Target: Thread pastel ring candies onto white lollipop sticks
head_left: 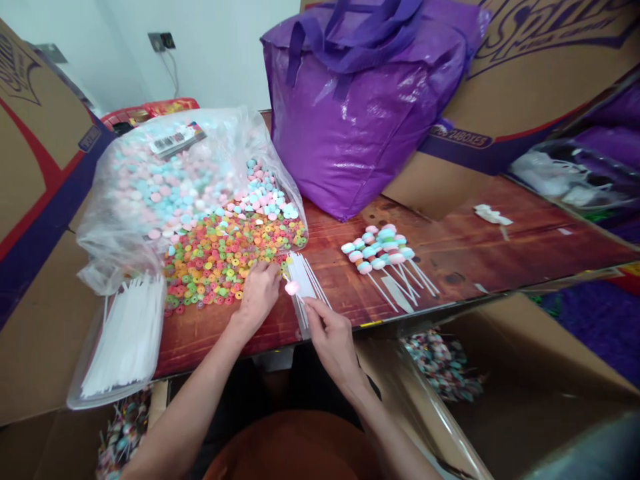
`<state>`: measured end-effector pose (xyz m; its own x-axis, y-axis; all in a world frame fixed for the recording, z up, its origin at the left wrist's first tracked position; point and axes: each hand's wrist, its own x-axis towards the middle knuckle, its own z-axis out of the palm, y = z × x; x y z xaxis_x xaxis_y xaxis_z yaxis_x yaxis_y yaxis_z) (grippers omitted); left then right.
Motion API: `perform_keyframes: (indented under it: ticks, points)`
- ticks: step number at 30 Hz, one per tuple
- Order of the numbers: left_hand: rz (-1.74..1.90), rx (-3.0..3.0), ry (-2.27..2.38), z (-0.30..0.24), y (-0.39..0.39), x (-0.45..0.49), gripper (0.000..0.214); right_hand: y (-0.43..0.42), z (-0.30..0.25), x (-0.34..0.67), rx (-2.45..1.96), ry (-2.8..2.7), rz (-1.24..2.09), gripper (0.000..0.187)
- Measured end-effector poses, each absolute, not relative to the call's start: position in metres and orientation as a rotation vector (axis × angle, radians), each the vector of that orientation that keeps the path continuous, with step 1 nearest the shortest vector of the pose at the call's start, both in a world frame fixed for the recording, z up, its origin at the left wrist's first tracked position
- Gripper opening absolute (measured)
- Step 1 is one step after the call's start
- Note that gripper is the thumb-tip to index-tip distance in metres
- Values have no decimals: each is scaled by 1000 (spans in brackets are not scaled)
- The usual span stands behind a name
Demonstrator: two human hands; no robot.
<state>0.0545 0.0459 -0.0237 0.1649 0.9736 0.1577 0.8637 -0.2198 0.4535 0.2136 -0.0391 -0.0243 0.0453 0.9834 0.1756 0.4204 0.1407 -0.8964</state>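
My left hand [257,293] rests on the wooden table [465,257] at the edge of a pile of small coloured ring candies [225,257], fingers curled over a few of them. My right hand [330,337] pinches a white stick [300,303] with a pink candy [291,287] on its tip, close to my left hand. A loose bundle of white sticks [305,277] lies just beyond both hands. Finished candy sticks [385,257], pastel pink and blue, lie in a heap to the right.
A big clear plastic bag [175,173] of pastel candies lies open at the back left. A bag of white sticks [125,340] hangs over the near left edge. A purple tote bag [365,113] and cardboard boxes [540,60] stand behind. Open boxes [500,380] with wrapped sweets sit below.
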Motion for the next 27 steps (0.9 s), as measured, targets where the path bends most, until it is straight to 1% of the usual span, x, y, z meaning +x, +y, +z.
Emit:
perform_keyframes:
  ticks: [4, 7, 9, 11, 15, 21, 27]
  points:
    - [1061, 1503, 1507, -18, 44, 44, 9, -38, -22, 215, -1399, -1518, 771, 31]
    - [1187, 938, 1241, -7, 38, 33, 24, -38, -19, 214, -1358, -1525, 782, 29]
    - [1175, 714, 1144, 0, 34, 27, 36, -39, -17, 212, -1324, -1544, 794, 29]
    - [1141, 592, 1097, 4, 31, 24, 42, -39, -15, 209, -1296, -1566, 804, 28]
    - [1104, 513, 1055, 5, 26, 24, 47, -38, -17, 205, -1260, -1625, 795, 28]
    - [983, 670, 1048, 1, 22, 13, 39, -34, -19, 210, -1186, -1710, 686, 23]
    - [867, 976, 1183, 1, 15, -1, 32, -33, -5, 223, -1180, -2038, 789, 31]
